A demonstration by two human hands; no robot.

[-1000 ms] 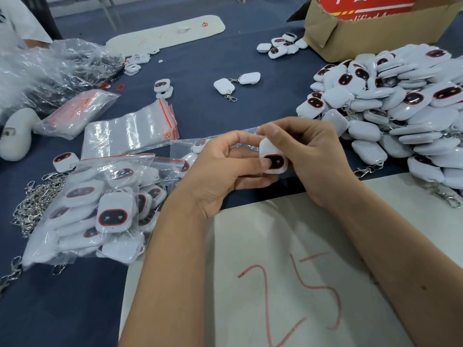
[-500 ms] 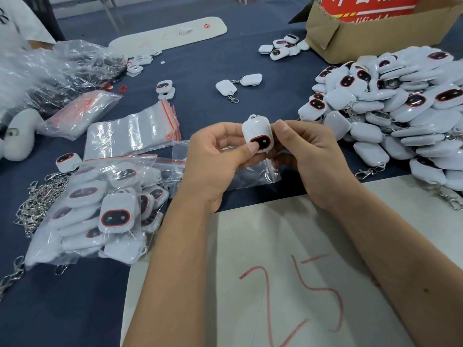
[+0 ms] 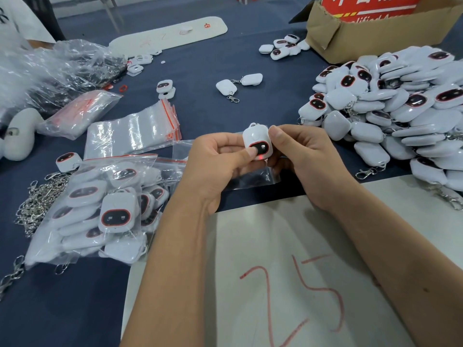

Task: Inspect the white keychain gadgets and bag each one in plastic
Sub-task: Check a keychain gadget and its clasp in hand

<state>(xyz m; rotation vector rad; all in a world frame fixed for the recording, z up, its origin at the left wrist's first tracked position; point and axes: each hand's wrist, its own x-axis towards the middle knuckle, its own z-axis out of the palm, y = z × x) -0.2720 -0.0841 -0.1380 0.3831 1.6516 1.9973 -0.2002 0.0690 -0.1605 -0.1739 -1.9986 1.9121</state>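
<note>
While both hands' fingers [image 3: 278,132] pinch it, the white gadget [image 3: 258,142] sits upright between them.

**Around the Work Area**

A dark blue table cover [image 3: 205,108] is lying under everything. A white sheet [image 3: 288,259] marked "25" in red is sitting at the near edge, and a long white rounded board [image 3: 170,33] is resting at the far side. A brown cardboard box [image 3: 370,33] is standing open at the far right, showing red printed packaging inside. A pile of loose metal chains with clasps [image 3: 37,204] is lying at the left. A person in a white shirt [image 3: 22,21] is sitting at the far left corner.
</note>
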